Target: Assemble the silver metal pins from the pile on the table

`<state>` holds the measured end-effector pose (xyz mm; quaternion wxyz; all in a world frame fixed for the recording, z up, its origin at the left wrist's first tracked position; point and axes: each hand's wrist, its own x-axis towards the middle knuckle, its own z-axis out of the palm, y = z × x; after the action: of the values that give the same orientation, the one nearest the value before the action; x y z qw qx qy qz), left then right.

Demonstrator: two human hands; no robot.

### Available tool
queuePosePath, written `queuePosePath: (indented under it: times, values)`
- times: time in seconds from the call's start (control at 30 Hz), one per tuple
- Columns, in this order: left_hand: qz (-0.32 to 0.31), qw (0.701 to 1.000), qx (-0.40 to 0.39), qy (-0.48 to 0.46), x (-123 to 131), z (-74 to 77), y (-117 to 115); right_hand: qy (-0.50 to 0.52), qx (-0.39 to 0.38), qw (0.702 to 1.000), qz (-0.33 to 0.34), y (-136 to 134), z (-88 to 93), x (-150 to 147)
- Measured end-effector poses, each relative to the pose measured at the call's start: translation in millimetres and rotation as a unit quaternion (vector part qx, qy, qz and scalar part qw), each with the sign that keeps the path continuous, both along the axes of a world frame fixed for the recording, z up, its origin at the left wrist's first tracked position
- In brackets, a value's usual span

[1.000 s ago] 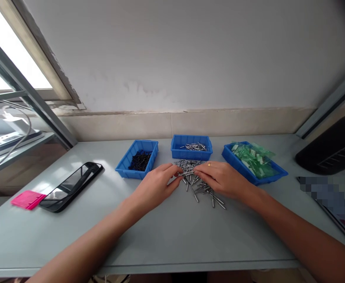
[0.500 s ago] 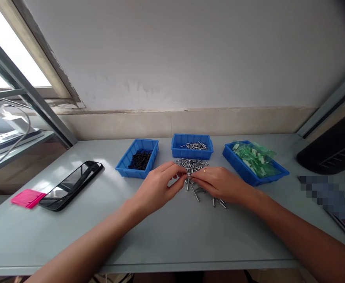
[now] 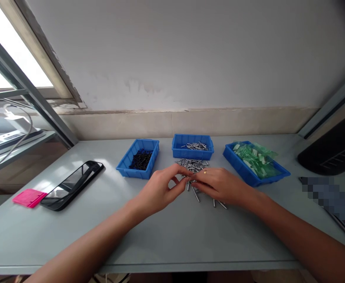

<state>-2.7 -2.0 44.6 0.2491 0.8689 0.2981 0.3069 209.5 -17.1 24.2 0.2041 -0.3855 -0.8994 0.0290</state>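
Note:
My left hand (image 3: 164, 187) reaches in from the left with thumb and index finger pinched together. Its fingertips meet those of my right hand (image 3: 216, 184), which wears a ring and has its fingers bent and close together. Whatever lies between the fingertips is too small and covered to make out. Under and around both hands is a loose pile of slim silver metal pins (image 3: 196, 194), partly hidden by the fingers. Just behind the pile stands a blue bin (image 3: 192, 153) with more silver pins inside.
To the left is a blue bin (image 3: 133, 173) of dark screw-like pieces. A blue bin (image 3: 259, 182) of green plastic packets sits right. A phone (image 3: 72, 186) overlaps a pink plastic piece (image 3: 29, 197). A black bottle-like object (image 3: 328, 151) lies at the far right. A wall stands behind.
My left hand's index finger has come forward and its fingertips have shifted slightly right towards my right hand. The right hand stays nearly in place, and the bins have not moved.

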Motion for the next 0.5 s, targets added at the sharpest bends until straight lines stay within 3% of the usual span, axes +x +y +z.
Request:
queuePosePath:
  times: [0.2,0.5]
  values:
    - [0.024,0.998,0.057,0.029,-1,-7.0,6,0.081,0.038,0.996,-0.013,-2,4.3,3]
    - [0.024,0.996,0.01,0.084,-4,-12.6,6,0.076,0.036,0.996,0.021,-3,4.8,1]
